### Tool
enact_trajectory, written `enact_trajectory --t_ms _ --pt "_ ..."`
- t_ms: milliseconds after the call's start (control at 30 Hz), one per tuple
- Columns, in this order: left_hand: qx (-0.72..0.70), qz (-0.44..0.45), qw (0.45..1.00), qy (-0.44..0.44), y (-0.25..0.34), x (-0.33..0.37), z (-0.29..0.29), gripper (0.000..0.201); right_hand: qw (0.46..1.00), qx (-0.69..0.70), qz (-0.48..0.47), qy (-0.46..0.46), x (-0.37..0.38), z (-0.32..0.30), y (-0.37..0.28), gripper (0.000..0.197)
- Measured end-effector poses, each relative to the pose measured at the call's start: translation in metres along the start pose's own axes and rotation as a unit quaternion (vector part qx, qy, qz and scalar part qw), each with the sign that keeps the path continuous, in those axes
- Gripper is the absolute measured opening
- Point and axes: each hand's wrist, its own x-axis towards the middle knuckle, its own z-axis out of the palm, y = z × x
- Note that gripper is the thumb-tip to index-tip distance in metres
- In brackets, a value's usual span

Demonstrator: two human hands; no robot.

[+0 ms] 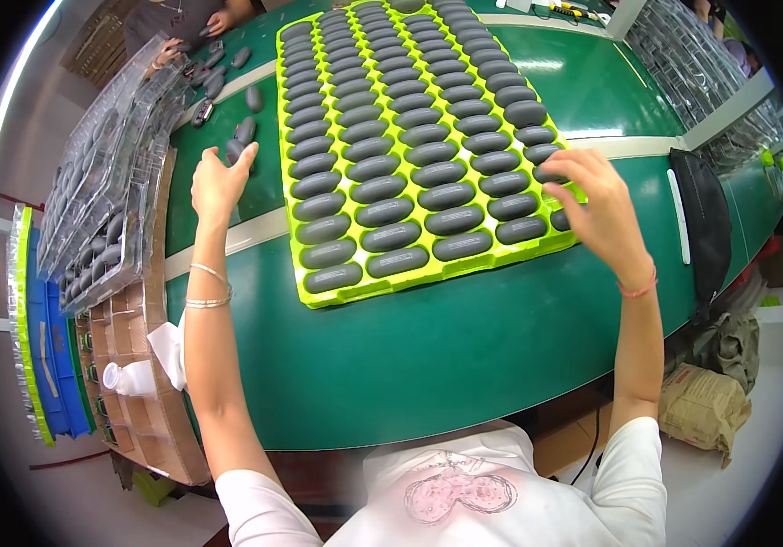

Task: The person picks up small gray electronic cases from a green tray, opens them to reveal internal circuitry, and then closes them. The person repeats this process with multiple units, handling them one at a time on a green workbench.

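Note:
A lime-green tray (391, 290) lies on the green table, its rows filled with dark grey oval cases (453, 220). My right hand (599, 208) is over the tray's right edge, thumb and fingers closing round a grey oval case (546, 174) in the outermost column. Left of the tray, my left hand (218, 185) has thumb and forefinger around a grey oval case (234, 151). Another oval case (245, 129) lies just beyond those fingertips. The undersides of both held cases are hidden.
Loose oval cases (215, 84) lie at the far left, near another person's hand (169, 53). Stacked clear plastic trays (90, 173) stand at the left edge, above a cardboard divider box (140, 428) with a white bottle (129, 378). A black pouch (701, 223) lies at the right.

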Motion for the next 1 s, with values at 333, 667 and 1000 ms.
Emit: enact_trajectory --t_ms 333,667,1000 --pt "-0.484 0.008 0.850 -0.207 0.000 -0.063 -0.032 0.035 0.951 0.306 0.030 -0.032 -0.013 0.022 -0.074 0.016" --pt "-0.602 0.059 0.706 -0.369 0.061 -0.224 -0.078 0.039 0.717 0.658 0.191 -0.130 -0.036 0.056 -0.123 0.044" --pt "-0.635 0.010 0.668 -0.387 0.046 -0.241 -0.067 0.034 0.710 0.655 0.209 -0.150 -0.052 0.068 -0.127 0.029"
